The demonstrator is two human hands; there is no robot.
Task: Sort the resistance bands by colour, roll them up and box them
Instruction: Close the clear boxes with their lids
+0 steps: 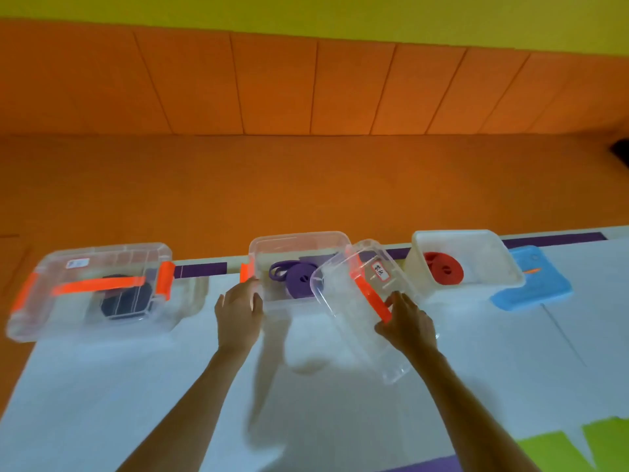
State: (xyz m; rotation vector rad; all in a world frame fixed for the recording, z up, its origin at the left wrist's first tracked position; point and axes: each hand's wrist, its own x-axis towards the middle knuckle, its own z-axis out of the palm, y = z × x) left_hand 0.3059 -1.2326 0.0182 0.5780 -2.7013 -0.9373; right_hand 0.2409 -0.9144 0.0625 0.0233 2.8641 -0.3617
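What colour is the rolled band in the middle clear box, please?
Purple; the rolled band shows best in the head view.

Orange padded wall panels (272, 86) rise beneath a yellow-green band (306, 15). An orange floor (272, 185) meets a pale mat (136, 386) edged by a purple stripe (200, 269). Green patches (558, 451) mark the mat's near right part. A dark object (621, 153), too blurred to identify, lies at the right edge.

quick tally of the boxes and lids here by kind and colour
clear boxes: 2 (left box, middle box)
white boxes: 1 (white box)
clear lids: 2 (closed lid on the left box, loose lid in the right hand)
blue lids: 1 (blue lid)
total: 6
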